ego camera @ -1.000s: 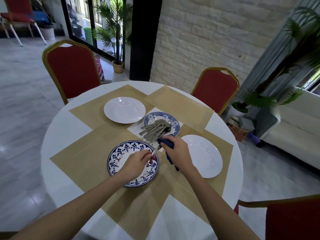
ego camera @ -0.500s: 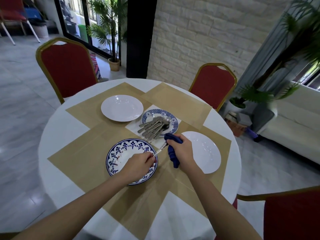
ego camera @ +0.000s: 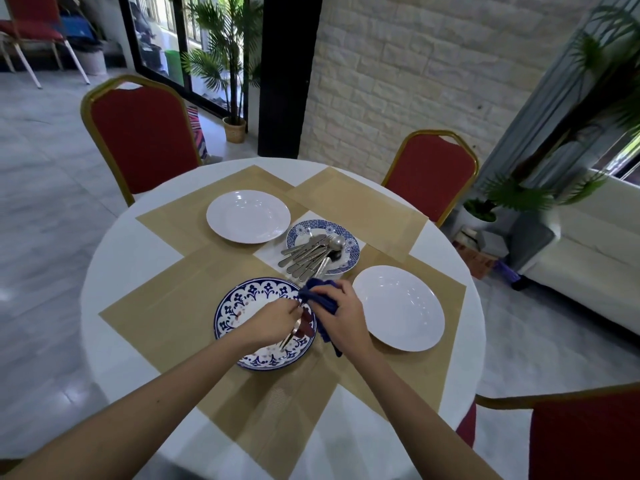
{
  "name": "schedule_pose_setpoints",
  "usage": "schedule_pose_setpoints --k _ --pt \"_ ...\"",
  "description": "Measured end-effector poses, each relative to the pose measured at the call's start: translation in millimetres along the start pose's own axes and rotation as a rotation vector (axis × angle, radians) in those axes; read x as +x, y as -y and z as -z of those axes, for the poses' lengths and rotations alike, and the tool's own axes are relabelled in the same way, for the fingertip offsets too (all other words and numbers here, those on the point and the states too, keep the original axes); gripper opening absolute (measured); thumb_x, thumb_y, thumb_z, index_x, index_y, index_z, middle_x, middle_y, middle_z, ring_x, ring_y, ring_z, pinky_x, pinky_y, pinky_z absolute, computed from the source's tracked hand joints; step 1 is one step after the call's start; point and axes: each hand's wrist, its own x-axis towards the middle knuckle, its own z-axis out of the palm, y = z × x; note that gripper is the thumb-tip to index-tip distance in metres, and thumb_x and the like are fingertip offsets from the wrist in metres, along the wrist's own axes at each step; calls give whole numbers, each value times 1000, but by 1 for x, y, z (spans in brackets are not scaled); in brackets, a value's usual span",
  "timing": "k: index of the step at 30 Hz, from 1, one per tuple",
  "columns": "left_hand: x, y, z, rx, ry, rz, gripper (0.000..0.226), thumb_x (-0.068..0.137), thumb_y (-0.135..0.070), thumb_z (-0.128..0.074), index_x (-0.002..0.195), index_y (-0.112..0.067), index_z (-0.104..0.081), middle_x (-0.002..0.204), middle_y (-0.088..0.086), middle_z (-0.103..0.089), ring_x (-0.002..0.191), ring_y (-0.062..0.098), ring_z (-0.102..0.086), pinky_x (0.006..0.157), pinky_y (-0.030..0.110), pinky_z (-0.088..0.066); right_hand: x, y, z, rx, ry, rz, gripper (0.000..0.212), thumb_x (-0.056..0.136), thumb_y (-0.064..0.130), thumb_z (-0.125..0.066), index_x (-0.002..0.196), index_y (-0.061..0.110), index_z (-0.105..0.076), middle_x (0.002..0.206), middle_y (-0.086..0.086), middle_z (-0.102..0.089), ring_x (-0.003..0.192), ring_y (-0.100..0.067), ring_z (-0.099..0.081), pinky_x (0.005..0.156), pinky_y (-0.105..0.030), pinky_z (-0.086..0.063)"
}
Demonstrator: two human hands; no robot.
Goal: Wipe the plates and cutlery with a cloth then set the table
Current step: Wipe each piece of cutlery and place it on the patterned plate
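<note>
- Dining rm: round white table (ego camera: 114, 271) covered w/ overlapping tan placemats (ego camera: 166, 306); red chairs w/ gold frames (ego camera: 138, 133) around it; pale brick wall (ego camera: 415, 81) behind, potted palm (ego camera: 225, 64) by glass door, white sofa (ego camera: 588, 244) at right.
- Far white plate (ego camera: 248, 216): on far-left mat, nothing on it.
- Right white plate (ego camera: 398, 308): on right mat, just beside right hand, nothing on it.
- Blue-pattern plate (ego camera: 242, 306): on near mat, under both hands.
- Small blue plate (ego camera: 348, 237): table centre, between the other 3; serves as holder.
- Cutlery pile (ego camera: 304, 254): approx. a dozen pcs heaped on small blue plate, handles fanned toward near-left.
- Left hand (ego camera: 273, 322): fingertips pinch one cutlery piece (ego camera: 288, 336) around mid-length, held above blue-pattern plate; free end slants down toward the person. Fork or spoon: cannot tell.
- Right hand (ego camera: 341, 318): fingers curled round blue cloth (ego camera: 320, 296), which wraps the piece's far end; cloth tail hangs below the palm.
- Status (est.): cutlery wiping in hand, early stage, since most pcs sit in the pile and none lie beside any plate.
- Done, apparently: 3 plates out on mats. Whether they were wiped: cannot tell.
- Left: rest of pile to wipe, then lay pcs at each place; far-right mat (ego camera: 363, 209) has no plate.
</note>
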Motion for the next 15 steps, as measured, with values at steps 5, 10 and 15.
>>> schedule_pose_setpoints --k 5,10,15 --pt "-8 10 2 94 83 -44 33 103 -24 -33 94 -6 -59 91 6 -70 83 22 -63 66 27 -45 11 11 15 330 -85 -283 20 90 20 -63 88 39 -64 72 -6 -61 56 -21 -55 51 -28 -46" --pt "-6 8 -4 159 109 -84 32 103 -24 -33 96 -6 -58 84 2 -66 75 17 -60 62 21 -44 14 15 27 483 -138 -360 22 86 12 -67 84 33 -66 73 -10 -65 57 -22 -58 51 -30 -46" --pt "-4 2 -15 237 -65 -103 16 99 -20 -43 103 -13 -56 95 2 -65 87 20 -62 69 26 -45 9 26 31 522 -195 -300 19 85 -1 -65 86 18 -64 65 -6 -60 49 -15 -55 44 -27 -45"
